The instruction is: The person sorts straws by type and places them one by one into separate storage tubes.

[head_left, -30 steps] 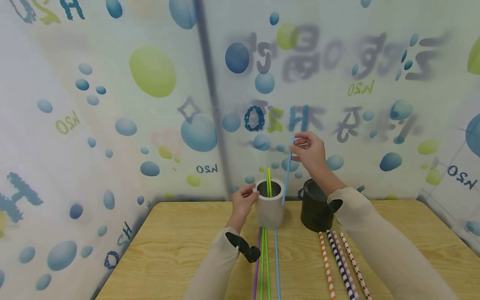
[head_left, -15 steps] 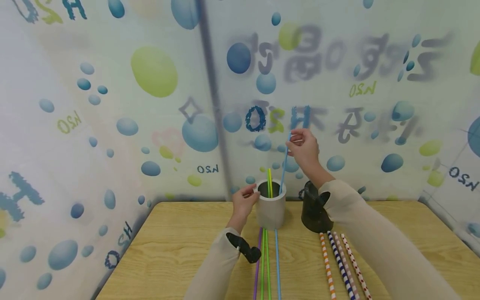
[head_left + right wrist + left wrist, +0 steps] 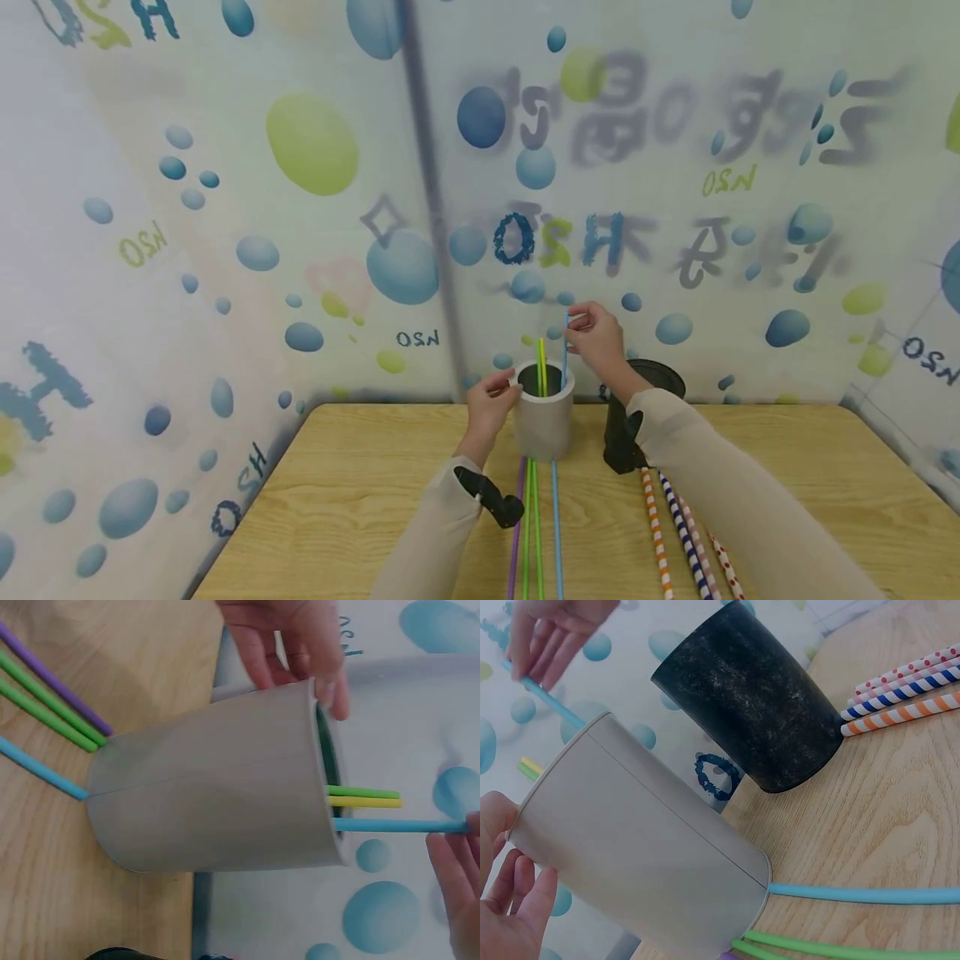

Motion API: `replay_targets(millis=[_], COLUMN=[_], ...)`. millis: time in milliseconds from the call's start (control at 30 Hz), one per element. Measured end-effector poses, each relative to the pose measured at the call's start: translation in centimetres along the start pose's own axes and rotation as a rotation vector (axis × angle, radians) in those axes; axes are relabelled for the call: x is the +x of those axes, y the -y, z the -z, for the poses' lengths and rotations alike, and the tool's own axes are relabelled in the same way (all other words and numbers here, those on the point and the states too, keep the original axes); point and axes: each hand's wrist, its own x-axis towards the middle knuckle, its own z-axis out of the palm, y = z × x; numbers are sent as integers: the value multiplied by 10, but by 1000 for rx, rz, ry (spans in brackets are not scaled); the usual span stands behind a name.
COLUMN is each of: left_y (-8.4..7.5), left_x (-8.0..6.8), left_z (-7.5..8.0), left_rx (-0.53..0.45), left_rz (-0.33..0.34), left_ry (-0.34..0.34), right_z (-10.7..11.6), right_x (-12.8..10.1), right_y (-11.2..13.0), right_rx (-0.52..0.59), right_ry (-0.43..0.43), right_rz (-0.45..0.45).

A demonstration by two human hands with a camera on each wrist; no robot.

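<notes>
The wooden table (image 3: pixel 360 500) carries a grey cup (image 3: pixel 543 421) with a black cup (image 3: pixel 626 433) just beside it. The left hand (image 3: pixel 489 406) curls round the grey cup's rim, steadying it. The right hand (image 3: pixel 596 337) pinches a blue straw (image 3: pixel 564 354) (top end only), its lower part already inside the grey cup with a green straw (image 3: pixel 364 792) and a yellow straw (image 3: pixel 365 802).

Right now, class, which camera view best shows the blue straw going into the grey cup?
The right wrist view: the blue straw enters the grey cup beside two others. The head view shows it small, pinched by the right hand; the left wrist view shows only a short piece.
</notes>
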Motion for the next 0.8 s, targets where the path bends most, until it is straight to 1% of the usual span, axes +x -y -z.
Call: replay_targets(millis=[167, 267, 400, 567, 800], left_y=[2, 3, 3, 2, 1], left_x=[2, 3, 3, 2, 1], left_z=[1, 1, 0, -1, 1], left_rx=[5, 12, 19, 20, 21], left_rz=[0, -1, -12, -8, 5], left_ry=[-3, -5, -11, -8, 2], right_z=[-10, -14, -18, -20, -23], right_x=[-4, -7, -7, -7, -8], right_y=[-13, -18, -23, -29, -31], right_rx=[-3, -11, -39, -91, -142], right_ry=[16, 23, 35, 42, 36], right_rz=[-51, -88, -113, -131, -117])
